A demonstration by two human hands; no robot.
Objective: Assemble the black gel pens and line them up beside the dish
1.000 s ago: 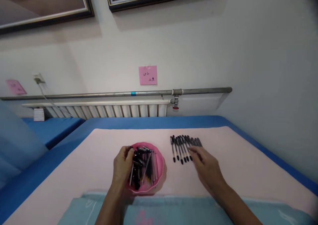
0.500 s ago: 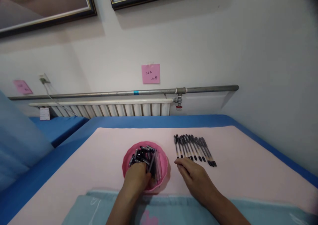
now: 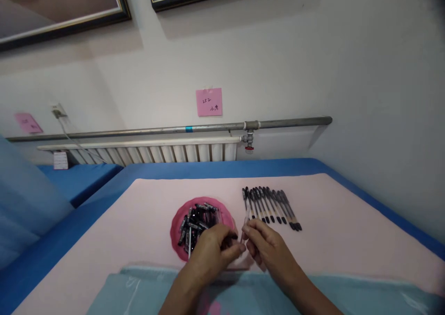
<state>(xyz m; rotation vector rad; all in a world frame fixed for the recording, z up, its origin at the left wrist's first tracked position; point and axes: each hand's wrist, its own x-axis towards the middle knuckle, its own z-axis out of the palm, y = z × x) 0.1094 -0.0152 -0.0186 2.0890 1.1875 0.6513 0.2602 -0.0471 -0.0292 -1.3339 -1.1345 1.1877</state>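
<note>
A slim clear pen barrel (image 3: 247, 214) stands tilted between my hands, its upper part sticking up past the fingertips. My right hand (image 3: 273, 247) pinches it. My left hand (image 3: 213, 252) is closed at its lower end, thumb and fingertips meeting there; a dark bit shows by the curled fingers, too small to name. Behind my left hand, the pink basket (image 3: 174, 222) with a wavy rim holds a heap of black and clear pen parts (image 3: 194, 220), partly covered by the hand. Several black-capped pens (image 3: 267, 203) lie side by side beyond my right hand.
A pale pink sheet (image 3: 149, 203) covers the blue bed-like surface (image 3: 222, 168). Light blue patterned cloth (image 3: 121, 287) lies along the near edge. At the back are a white radiator (image 3: 167, 153), a metal pipe (image 3: 215, 128) and a pink note (image 3: 209, 102) on the wall.
My left hand has come out of the basket and moved right to meet my right hand. A clear pen barrel now shows between them. The row of pens looks unchanged.
</note>
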